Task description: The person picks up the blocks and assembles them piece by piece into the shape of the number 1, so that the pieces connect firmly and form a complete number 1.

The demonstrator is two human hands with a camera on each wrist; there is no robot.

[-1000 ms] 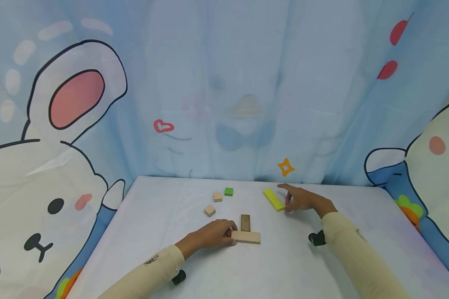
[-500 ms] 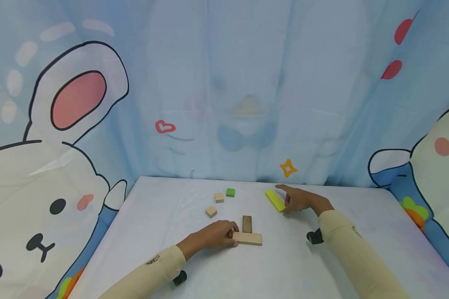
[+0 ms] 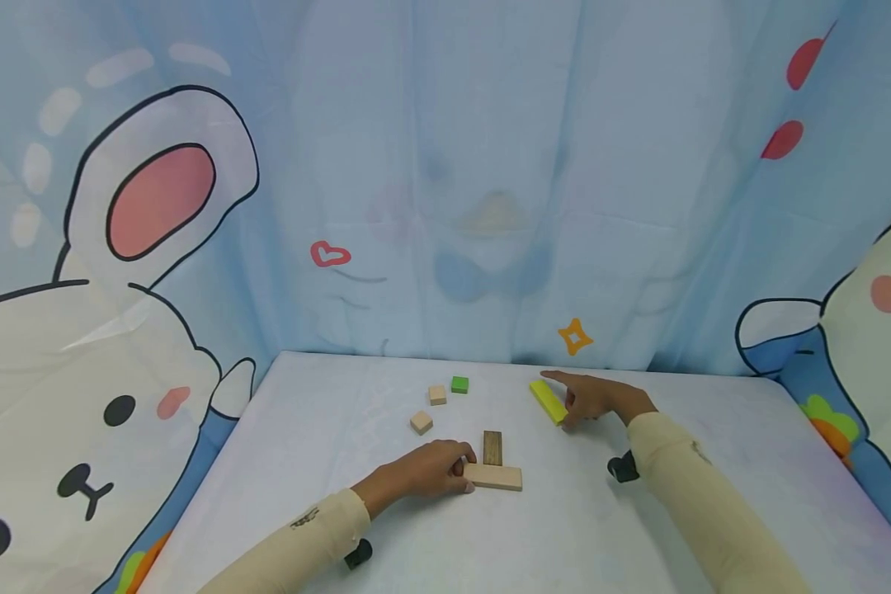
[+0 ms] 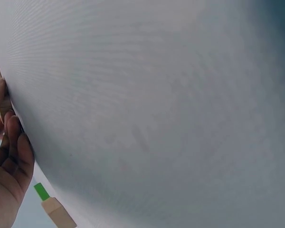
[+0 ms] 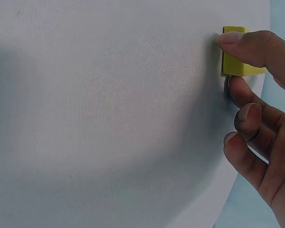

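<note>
Left hand (image 3: pixel 426 469), in front and left of the dark brown block (image 3: pixel 492 448): pinches the left end of a pale plank (image 3: pixel 498 477). First pale cube (image 3: pixel 421 423): sits left of the brown block and beyond it. Second pale cube (image 3: pixel 437 394): lies farther beyond, also left. Green block (image 3: pixel 459 384): lies beyond, slightly left. Pale plank: lies crosswise just in front of the brown block. Yellow block (image 3: pixel 547 401): lies right and beyond. Right hand (image 3: pixel 592 396), farther right: pinches the yellow block's near end.

2 pale cubes (image 3: pixel 437 395), 1 green cube (image 3: pixel 459 384), 3 long blocks (image 3: pixel 547 401), 2 hands (image 3: pixel 432 468).
</note>
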